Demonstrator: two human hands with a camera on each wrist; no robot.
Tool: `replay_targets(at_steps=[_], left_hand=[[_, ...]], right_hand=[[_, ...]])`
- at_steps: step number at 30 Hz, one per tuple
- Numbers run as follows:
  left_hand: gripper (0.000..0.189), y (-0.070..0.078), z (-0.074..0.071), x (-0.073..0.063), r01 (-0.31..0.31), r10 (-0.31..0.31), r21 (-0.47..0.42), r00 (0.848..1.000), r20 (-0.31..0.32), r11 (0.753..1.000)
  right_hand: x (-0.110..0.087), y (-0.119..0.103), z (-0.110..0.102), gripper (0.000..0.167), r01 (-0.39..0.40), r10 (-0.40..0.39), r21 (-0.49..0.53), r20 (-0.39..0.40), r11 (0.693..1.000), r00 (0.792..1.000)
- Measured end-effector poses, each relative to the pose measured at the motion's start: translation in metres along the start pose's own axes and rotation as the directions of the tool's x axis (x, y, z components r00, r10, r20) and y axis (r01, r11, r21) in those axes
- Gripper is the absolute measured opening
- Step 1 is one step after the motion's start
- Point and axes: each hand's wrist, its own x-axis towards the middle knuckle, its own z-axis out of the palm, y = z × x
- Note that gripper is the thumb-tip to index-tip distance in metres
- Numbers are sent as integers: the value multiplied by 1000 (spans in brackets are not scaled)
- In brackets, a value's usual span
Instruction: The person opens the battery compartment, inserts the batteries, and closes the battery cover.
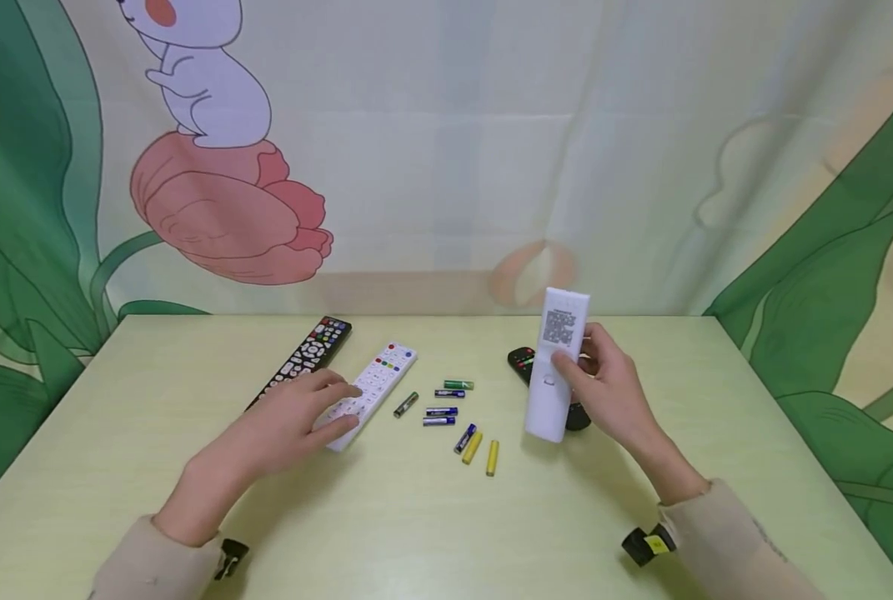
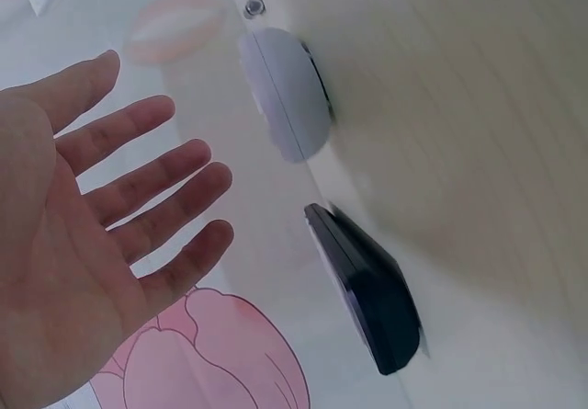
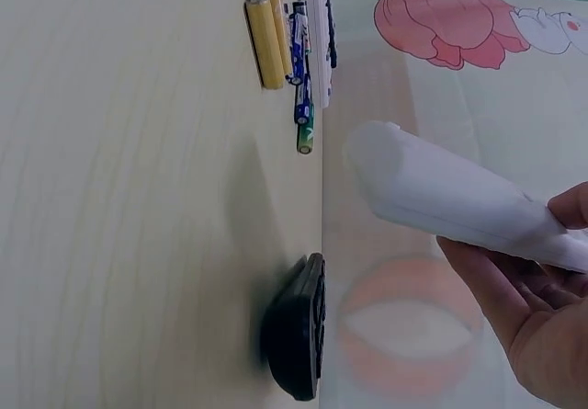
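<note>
My right hand (image 1: 614,392) grips a white remote control (image 1: 546,408) above the table, thumb across its back. A printed code label (image 1: 560,326) on that back faces the head camera. Fingers spread and fairly straight, my left hand (image 1: 281,425) hovers over a second white remote (image 1: 386,372), whose lower part it overlaps in the head view. The left wrist view shows this palm (image 2: 64,234) holding nothing. A long black remote (image 1: 314,346) lies beyond the left hand. Another black remote (image 1: 521,360) lies behind the held one, partly hidden by it.
Between the hands lie several loose batteries: a green one (image 1: 459,385), blue-and-silver ones (image 1: 442,412) and two yellow ones (image 1: 493,458). A printed curtain (image 1: 446,167) hangs along the back edge of the pale table (image 1: 416,533).
</note>
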Motion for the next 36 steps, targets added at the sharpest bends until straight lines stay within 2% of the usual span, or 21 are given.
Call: replay_targets(at_steps=[9,14,20,26,36], left_hand=[[38,14,3,8,-10,10,-4,1000,8,1000],[37,23,7,12,-56,56,-50,998,-5,997],[34,33,12,16,-94,94,-18,995,-18,995],[34,39,16,21,-119,119,1,992,-41,993],[39,56,19,24,-149,145,-30,985,-97,988]], right_hand=[[-4,-5,11,37,1,-2,64,11,998,1000],[-5,-6,14,36,14,-15,63,10,998,1000],[-6,-9,18,34,20,-21,63,12,998,1000],[-6,-13,23,34,14,-16,75,19,997,1000],[-8,-19,29,36,0,-4,99,37,995,999]])
